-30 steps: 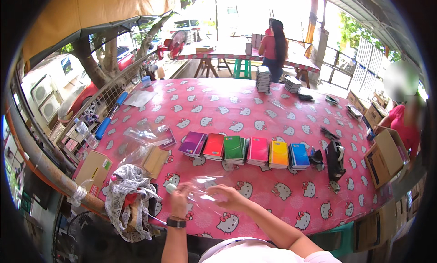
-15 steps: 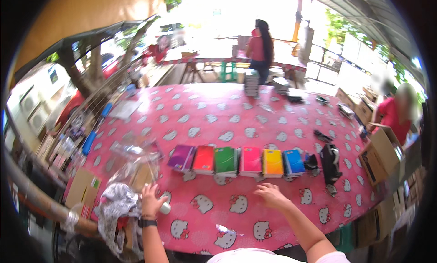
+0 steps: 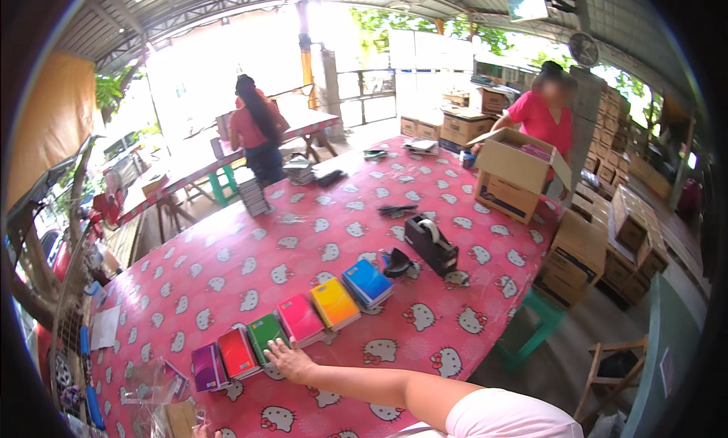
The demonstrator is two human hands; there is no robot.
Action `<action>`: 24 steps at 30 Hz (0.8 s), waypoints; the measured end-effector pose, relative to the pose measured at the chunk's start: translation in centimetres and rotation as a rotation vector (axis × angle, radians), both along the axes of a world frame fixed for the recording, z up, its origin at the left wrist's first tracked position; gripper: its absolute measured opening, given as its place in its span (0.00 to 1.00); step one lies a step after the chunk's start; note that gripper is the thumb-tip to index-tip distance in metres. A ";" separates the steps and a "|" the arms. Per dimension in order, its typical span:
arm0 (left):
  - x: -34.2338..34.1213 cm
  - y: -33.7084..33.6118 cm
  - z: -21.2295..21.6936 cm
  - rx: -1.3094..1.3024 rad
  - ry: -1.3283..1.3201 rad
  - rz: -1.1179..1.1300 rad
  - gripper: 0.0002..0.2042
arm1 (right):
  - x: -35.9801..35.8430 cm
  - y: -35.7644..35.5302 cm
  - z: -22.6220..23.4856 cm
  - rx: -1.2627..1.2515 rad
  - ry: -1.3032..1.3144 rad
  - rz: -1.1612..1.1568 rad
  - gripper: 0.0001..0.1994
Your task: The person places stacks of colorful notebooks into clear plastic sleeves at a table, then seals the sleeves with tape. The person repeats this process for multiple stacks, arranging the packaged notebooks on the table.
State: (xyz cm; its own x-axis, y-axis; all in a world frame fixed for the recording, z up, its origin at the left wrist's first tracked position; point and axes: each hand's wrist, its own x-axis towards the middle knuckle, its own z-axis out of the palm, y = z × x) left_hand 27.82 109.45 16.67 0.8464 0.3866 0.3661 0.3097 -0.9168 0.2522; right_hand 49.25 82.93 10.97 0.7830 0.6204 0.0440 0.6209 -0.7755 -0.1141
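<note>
A slanting row of spiral notebook stacks lies on the pink table: purple point(image 3: 208, 368), red point(image 3: 239, 353), green point(image 3: 265, 335), pink point(image 3: 300, 319), yellow point(image 3: 335, 303) and blue point(image 3: 367, 282). My right hand point(image 3: 292, 361), fingers spread, reaches to the near edge of the green stack. Whether its fingertips touch the notebooks I cannot tell. Only some fingers of my left hand point(image 3: 205, 432) show at the bottom edge, beside a brown cardboard piece point(image 3: 180, 419) and a clear plastic bag point(image 3: 148, 385). The rest of that hand is cut off.
Past the blue stack stand a small black object point(image 3: 396, 263) and a black tape dispenser point(image 3: 431, 244). A person in pink is behind an open carton point(image 3: 506, 195) at the right. Another person point(image 3: 254, 131) stands beyond the table. Grey stacks point(image 3: 252, 193) sit at its far edge.
The view has swung to the right, bringing in the carton and the person behind it. My right hand has moved left to the green notebooks; my left hand has mostly left the picture.
</note>
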 end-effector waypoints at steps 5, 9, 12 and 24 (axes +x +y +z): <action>3.2 -1.2 0.6 0.000 -0.241 -0.107 0.14 | -2.0 -6.3 6.9 0.381 0.327 0.208 0.37; 4.3 -1.1 0.9 -0.197 -0.152 -0.084 0.14 | -5.5 -21.0 15.3 1.058 1.236 0.447 0.30; 5.6 -0.7 0.4 -0.352 -0.178 -0.155 0.12 | -11.3 -30.6 21.0 1.306 0.944 1.273 0.28; 14.3 -1.9 -2.9 -0.307 -0.349 -0.195 0.08 | -9.4 -23.4 19.6 0.814 0.796 0.251 0.32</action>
